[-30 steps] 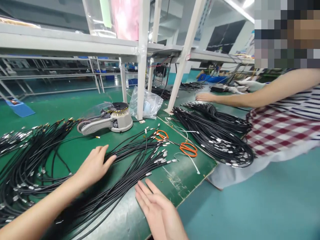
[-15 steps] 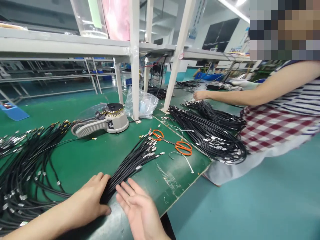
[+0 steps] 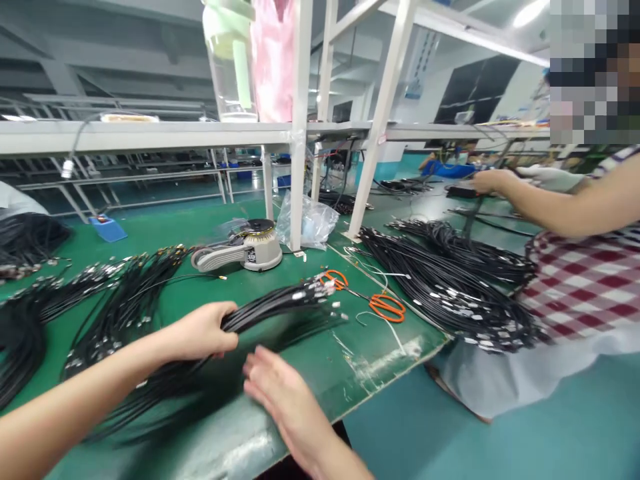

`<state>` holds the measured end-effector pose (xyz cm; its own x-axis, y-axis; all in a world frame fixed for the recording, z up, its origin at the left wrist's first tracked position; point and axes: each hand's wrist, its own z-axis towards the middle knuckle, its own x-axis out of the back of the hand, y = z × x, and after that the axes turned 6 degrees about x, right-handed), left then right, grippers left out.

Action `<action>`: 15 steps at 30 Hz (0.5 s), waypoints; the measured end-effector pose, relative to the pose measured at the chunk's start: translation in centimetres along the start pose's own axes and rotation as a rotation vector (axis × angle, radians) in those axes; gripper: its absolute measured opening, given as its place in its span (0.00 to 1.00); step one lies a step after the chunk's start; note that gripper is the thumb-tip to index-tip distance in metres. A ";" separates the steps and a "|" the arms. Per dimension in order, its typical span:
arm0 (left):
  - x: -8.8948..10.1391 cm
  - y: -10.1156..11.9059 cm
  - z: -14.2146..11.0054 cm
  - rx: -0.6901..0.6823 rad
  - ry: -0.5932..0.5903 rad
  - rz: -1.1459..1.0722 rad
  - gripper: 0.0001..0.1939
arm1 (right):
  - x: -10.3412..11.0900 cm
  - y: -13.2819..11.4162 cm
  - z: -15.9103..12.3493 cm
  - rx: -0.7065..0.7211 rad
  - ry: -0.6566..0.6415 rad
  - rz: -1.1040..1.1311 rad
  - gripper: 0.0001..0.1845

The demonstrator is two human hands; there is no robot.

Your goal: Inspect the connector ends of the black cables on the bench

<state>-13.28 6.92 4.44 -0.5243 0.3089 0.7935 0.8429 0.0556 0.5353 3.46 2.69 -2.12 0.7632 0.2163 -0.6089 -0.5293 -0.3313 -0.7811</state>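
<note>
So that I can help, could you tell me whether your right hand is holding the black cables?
No, the right hand is open, while the left hand clasps the black cables.

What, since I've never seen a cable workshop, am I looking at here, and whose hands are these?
This view comes from a camera worn on a person's head, looking forward and down, so the two bare arms at the bottom are that person's own. The left hand grips a bundle of black cables with metal ends. The right hand is open and blurred, close to that bundle. Both are over a green workbench. On it lie more black cables, a tape dispenser and two pairs of orange-handled scissors. To the right, a co-worker in a checked garment reaches past a coiled heap of cables.
</note>
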 end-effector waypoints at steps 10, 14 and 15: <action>10.7 1.2 -10.0 -0.324 0.614 -0.072 0.26 | -19.2 -7.4 8.1 0.472 -0.315 -0.037 0.06; 9.2 -6.0 -16.0 -0.355 1.000 -0.281 0.33 | -25.1 -9.6 6.3 0.459 -0.557 0.044 0.11; 7.8 -8.0 -16.9 -0.360 1.021 -0.271 0.40 | -26.7 -10.2 5.6 0.479 -0.601 0.055 0.12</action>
<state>-26.22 -7.15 11.26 -0.6786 -0.6063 0.4146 0.6878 -0.3265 0.6483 -13.58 5.47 21.30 0.4710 0.7181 -0.5124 -0.7680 0.0480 -0.6387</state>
